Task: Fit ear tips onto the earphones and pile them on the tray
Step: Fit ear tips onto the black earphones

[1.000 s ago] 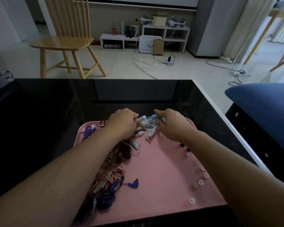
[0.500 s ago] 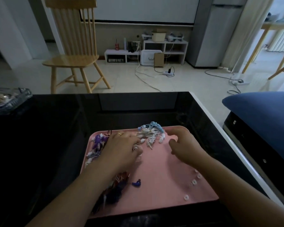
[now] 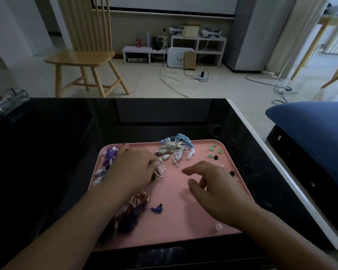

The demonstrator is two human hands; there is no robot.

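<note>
left hand (image 3: 133, 170) grip curled on white earphone cord (image 3: 160, 170) | right hand (image 3: 213, 184) fingers apart, empty | green ear tips (image 3: 213, 151) upper right of tray (image 3: 183, 230), nearer right hand

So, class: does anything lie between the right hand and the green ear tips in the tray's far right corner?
Nothing blocks the way. Between the right hand and the green ear tips lies bare pink tray, with only one small black ear tip there.

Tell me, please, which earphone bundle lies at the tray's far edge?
The light blue bundle; the purple sits at the tray's left, the dark one nearest you.
</note>
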